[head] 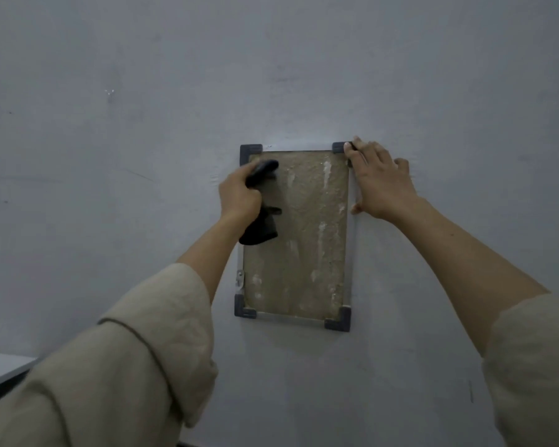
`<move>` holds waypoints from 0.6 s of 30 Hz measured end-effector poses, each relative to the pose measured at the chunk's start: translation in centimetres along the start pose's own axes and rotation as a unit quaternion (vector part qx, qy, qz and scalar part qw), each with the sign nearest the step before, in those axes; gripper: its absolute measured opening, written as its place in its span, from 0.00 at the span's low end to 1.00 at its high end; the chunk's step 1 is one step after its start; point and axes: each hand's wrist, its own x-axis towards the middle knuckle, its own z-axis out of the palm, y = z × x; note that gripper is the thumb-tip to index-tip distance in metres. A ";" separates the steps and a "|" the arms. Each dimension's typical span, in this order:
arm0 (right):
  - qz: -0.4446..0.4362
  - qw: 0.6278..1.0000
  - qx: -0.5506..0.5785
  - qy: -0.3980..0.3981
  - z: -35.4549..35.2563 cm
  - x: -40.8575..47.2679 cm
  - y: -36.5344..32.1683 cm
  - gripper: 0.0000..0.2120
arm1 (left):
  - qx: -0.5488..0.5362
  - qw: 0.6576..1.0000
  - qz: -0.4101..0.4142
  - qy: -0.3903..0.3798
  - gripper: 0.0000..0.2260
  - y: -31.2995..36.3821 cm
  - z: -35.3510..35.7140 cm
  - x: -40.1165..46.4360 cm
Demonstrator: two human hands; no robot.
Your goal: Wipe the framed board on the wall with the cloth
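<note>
A small framed board [307, 253] hangs upright on the grey wall; its face is brownish with pale smears, and dark grey caps cover its corners. My left hand [239, 195] grips a dark cloth [260, 227] bunched in the fist, pressed against the board's upper left area, with a loose end hanging below the hand. My right hand [378, 179] lies flat with fingers spread on the board's upper right edge and the wall beside it, covering part of the top right corner cap.
The grey wall [271, 75] fills the view. A small metal bracket [239, 279] sits on the board's left edge low down. A white ledge or tabletop edge [4, 369] shows at the lower left.
</note>
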 end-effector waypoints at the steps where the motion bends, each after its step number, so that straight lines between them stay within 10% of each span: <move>1: 0.000 1.000 0.001 -0.002 0.0 0.0 0.0 0.51 | 0.007 1.000 0.003 -0.007 0.28 0.0 0.4 -0.5; 6: 0.003 1.000 -0.004 -0.003 -0.2 -0.1 -0.1 0.51 | 0.089 0.957 0.194 -0.196 0.26 -0.1 0.7 -2.0; 12: -0.001 1.000 -0.001 -0.005 -0.2 -0.1 -0.1 0.51 | 0.014 1.000 0.007 -0.004 0.29 0.6 0.2 0.3; 18: -0.002 1.000 -0.010 0.000 -0.2 0.0 -0.2 0.52 | 0.075 0.967 0.195 -0.147 0.27 0.8 1.2 -0.9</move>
